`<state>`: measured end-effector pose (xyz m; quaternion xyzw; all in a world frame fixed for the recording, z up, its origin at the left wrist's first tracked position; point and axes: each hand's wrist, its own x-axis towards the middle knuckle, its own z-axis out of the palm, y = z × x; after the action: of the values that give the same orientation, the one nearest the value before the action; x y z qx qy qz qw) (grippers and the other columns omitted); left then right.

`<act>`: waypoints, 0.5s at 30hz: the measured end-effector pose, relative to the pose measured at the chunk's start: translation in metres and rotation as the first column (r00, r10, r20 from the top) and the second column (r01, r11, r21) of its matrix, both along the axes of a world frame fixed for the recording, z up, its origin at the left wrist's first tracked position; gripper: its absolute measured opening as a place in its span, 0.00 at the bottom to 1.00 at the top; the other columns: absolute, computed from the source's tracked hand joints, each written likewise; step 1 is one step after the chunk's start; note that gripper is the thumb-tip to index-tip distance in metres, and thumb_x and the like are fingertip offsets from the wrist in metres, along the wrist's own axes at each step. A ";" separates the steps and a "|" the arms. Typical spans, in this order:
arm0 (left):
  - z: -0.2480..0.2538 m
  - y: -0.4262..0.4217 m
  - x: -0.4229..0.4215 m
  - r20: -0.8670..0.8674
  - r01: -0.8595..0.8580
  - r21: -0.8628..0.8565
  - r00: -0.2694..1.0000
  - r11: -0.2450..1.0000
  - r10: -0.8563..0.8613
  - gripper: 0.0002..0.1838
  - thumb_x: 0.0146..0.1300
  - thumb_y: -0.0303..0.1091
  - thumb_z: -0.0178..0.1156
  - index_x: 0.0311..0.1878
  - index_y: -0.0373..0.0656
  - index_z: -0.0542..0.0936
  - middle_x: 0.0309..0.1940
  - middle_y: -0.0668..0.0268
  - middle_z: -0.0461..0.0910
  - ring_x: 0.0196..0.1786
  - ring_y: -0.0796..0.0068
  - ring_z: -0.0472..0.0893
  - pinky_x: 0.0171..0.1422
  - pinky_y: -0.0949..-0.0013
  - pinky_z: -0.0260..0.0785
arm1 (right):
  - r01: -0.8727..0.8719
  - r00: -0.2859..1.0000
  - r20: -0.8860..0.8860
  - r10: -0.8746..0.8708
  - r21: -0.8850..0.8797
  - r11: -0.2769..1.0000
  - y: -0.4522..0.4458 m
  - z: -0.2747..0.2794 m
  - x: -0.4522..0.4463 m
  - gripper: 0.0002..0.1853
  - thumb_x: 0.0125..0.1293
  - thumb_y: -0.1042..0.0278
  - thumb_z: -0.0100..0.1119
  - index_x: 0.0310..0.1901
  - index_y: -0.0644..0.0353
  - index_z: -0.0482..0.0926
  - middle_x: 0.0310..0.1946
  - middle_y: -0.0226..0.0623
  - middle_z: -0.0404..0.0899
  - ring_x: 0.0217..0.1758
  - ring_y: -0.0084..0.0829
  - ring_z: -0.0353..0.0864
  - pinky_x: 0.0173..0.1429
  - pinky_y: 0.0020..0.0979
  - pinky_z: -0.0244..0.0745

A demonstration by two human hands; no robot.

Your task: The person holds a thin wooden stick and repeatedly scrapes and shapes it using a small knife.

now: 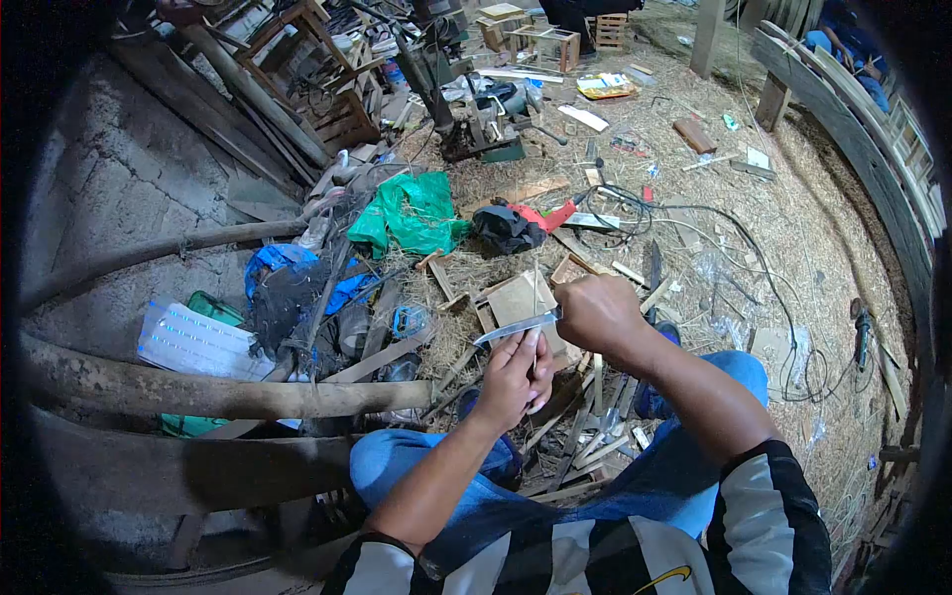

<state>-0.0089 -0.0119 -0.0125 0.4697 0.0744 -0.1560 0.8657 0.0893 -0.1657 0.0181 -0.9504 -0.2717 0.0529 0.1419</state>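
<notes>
My right hand is closed in a fist around the handle of a knife, whose bright blade points left. Just below the blade, my left hand is closed, its fingertips touching or very near the metal. A thin wooden stick rises past the blade, its lower end in my left hand. The blade crosses the stick; whether it cuts into the wood I cannot tell. Behind the hands lies a small wooden box on the littered ground, and wood scraps lie between my legs.
Wooden poles run along the left side. A green plastic bag, a black bag and a red tool with a cable lie ahead. A long timber beam borders the right. Another person sits at the far right.
</notes>
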 end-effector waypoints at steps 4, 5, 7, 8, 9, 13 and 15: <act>-0.001 0.003 0.005 -0.055 -0.015 -0.060 0.998 0.998 0.012 0.13 0.80 0.43 0.43 0.39 0.46 0.67 0.22 0.71 0.65 0.14 0.84 0.60 0.14 0.76 0.59 | 0.021 1.000 0.005 -0.021 -0.039 0.999 0.002 -0.011 0.007 0.10 0.55 0.65 0.58 0.31 0.59 0.86 0.26 0.50 0.84 0.31 0.48 0.87 0.37 0.48 0.82; 0.001 0.004 0.002 -0.056 -0.017 -0.058 0.998 0.998 0.014 0.13 0.80 0.43 0.43 0.39 0.46 0.67 0.22 0.71 0.65 0.14 0.84 0.60 0.14 0.76 0.59 | 0.093 0.996 0.000 -0.093 -0.017 0.996 0.001 -0.017 0.012 0.10 0.55 0.66 0.57 0.31 0.60 0.86 0.27 0.50 0.84 0.32 0.48 0.87 0.38 0.48 0.82; 0.007 0.007 -0.010 -0.045 0.161 -0.090 0.985 0.983 -0.166 0.13 0.80 0.42 0.42 0.39 0.46 0.67 0.22 0.71 0.65 0.14 0.84 0.60 0.13 0.76 0.59 | 0.299 0.950 0.073 -0.302 0.049 0.953 -0.026 -0.046 0.052 0.11 0.56 0.66 0.56 0.32 0.62 0.86 0.30 0.50 0.85 0.35 0.50 0.88 0.41 0.47 0.83; 0.005 0.003 -0.018 -0.028 0.224 -0.176 0.972 0.959 -0.232 0.14 0.80 0.42 0.41 0.39 0.45 0.67 0.22 0.71 0.66 0.14 0.83 0.60 0.12 0.76 0.59 | 0.366 0.930 0.013 -0.366 -0.008 0.930 -0.046 -0.033 0.071 0.11 0.56 0.67 0.56 0.33 0.63 0.86 0.32 0.51 0.85 0.36 0.50 0.87 0.41 0.47 0.82; 0.006 0.001 -0.020 -0.034 0.188 -0.150 0.980 0.971 -0.195 0.15 0.80 0.43 0.41 0.38 0.45 0.67 0.22 0.69 0.67 0.13 0.83 0.61 0.12 0.76 0.60 | 0.421 0.907 0.018 -0.420 -0.014 0.907 -0.054 -0.015 0.078 0.11 0.56 0.68 0.57 0.33 0.63 0.86 0.32 0.52 0.85 0.36 0.51 0.87 0.41 0.48 0.82; 0.006 0.018 -0.005 0.054 0.068 0.097 0.996 0.993 -0.073 0.15 0.81 0.43 0.42 0.39 0.44 0.68 0.22 0.68 0.69 0.13 0.84 0.62 0.14 0.75 0.63 | 0.384 0.922 0.004 -0.386 0.098 0.918 -0.046 -0.004 0.052 0.10 0.53 0.67 0.58 0.32 0.59 0.86 0.31 0.52 0.85 0.35 0.52 0.86 0.42 0.51 0.81; 0.004 0.022 0.001 0.070 -0.010 0.202 0.998 0.979 -0.004 0.15 0.80 0.42 0.45 0.39 0.42 0.70 0.22 0.67 0.71 0.14 0.83 0.64 0.16 0.74 0.65 | 0.184 0.983 -0.002 -0.185 0.125 0.975 -0.026 -0.005 0.021 0.08 0.51 0.67 0.59 0.29 0.58 0.85 0.27 0.51 0.83 0.30 0.53 0.85 0.39 0.51 0.81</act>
<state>-0.0082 0.0100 -0.0085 0.5604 0.0605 -0.1297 0.8158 0.1108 -0.1915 0.0133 -0.9611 -0.1856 0.0178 0.2039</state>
